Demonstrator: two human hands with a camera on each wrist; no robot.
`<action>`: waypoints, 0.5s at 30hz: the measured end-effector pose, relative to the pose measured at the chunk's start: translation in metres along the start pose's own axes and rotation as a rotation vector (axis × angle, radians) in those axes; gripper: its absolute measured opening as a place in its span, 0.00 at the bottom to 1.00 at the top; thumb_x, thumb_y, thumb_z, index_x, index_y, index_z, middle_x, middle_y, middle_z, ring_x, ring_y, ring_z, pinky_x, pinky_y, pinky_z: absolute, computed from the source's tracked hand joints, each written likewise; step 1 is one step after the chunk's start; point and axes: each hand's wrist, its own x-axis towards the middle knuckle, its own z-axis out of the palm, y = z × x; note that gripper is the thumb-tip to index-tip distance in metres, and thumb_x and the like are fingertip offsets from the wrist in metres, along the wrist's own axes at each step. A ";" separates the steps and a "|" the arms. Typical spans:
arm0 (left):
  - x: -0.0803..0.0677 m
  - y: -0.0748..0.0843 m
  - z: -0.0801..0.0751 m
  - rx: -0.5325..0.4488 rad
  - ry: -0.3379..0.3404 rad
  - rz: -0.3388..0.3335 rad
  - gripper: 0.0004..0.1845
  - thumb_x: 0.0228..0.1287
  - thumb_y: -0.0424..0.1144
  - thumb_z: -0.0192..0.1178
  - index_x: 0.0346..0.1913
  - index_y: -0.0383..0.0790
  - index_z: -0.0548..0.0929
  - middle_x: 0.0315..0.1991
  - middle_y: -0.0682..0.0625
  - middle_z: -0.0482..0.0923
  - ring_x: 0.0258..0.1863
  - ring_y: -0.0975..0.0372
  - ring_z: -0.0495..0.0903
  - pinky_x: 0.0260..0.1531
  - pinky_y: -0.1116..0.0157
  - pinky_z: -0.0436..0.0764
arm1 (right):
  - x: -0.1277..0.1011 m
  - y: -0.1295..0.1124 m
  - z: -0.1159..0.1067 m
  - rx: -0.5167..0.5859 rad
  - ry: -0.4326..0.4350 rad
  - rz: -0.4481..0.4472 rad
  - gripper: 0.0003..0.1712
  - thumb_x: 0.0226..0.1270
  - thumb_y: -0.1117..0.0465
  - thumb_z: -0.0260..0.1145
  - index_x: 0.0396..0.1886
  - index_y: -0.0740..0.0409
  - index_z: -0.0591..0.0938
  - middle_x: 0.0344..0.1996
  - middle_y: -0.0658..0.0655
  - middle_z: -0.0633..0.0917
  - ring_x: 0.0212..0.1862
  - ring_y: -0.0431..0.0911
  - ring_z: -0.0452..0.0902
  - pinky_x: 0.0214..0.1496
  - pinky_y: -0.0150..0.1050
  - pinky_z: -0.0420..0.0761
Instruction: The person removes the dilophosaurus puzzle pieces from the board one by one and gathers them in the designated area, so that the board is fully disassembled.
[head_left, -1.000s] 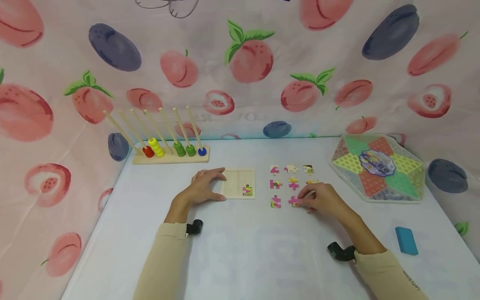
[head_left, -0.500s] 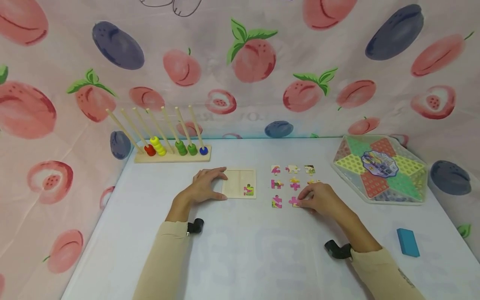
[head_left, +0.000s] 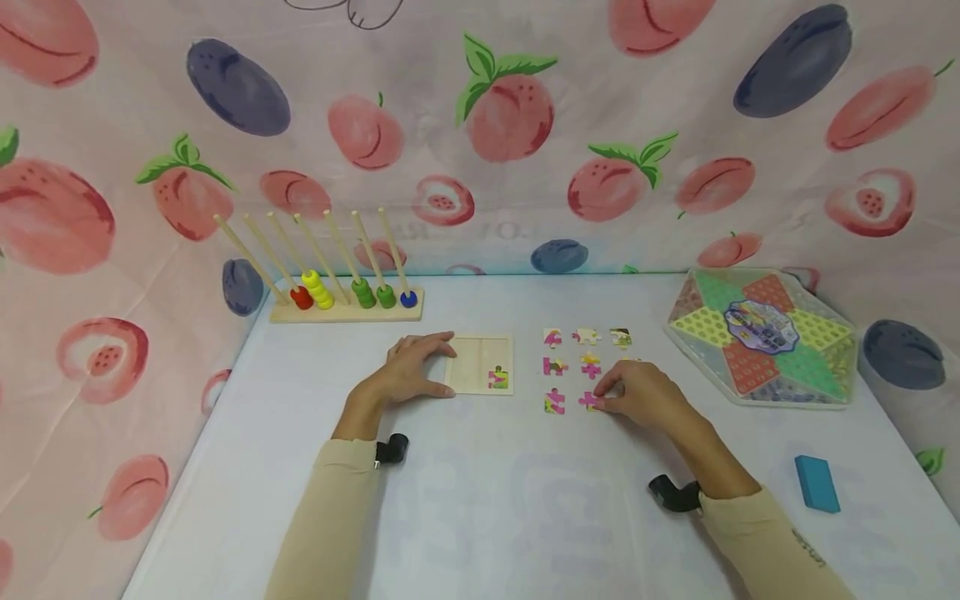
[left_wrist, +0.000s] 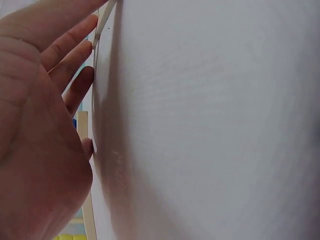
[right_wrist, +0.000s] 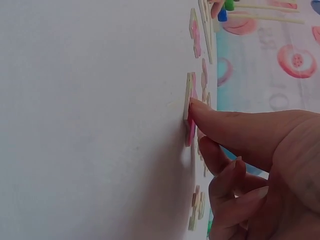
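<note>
My left hand spans the left side of a shallow wooden puzzle tray, with thumb and fingertips at its corners. In the left wrist view the fingers look extended, close to the tray edge. One pink and green jigsaw piece lies in the tray's lower right corner. To the right, my right hand pinches a pink jigsaw piece by its right edge. The right wrist view shows the thumb laid on this puzzle piece, low over the table, and the other fingers curled.
Several loose jigsaw pieces lie in rows right of the tray, one partly hidden behind my right hand. A wooden bead counting frame stands back left. A hexagonal patterned box sits back right, a blue block nearer.
The view has shifted slightly. Both hands keep nearly the same places, the left at the tray and the right at the pink jigsaw piece.
</note>
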 end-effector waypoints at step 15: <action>0.001 -0.001 0.001 -0.002 0.000 0.000 0.32 0.47 0.51 0.76 0.57 0.52 0.78 0.75 0.58 0.59 0.72 0.54 0.57 0.72 0.46 0.42 | 0.006 0.000 -0.006 -0.004 -0.017 -0.034 0.14 0.52 0.58 0.77 0.38 0.52 0.83 0.34 0.52 0.82 0.37 0.46 0.74 0.39 0.40 0.75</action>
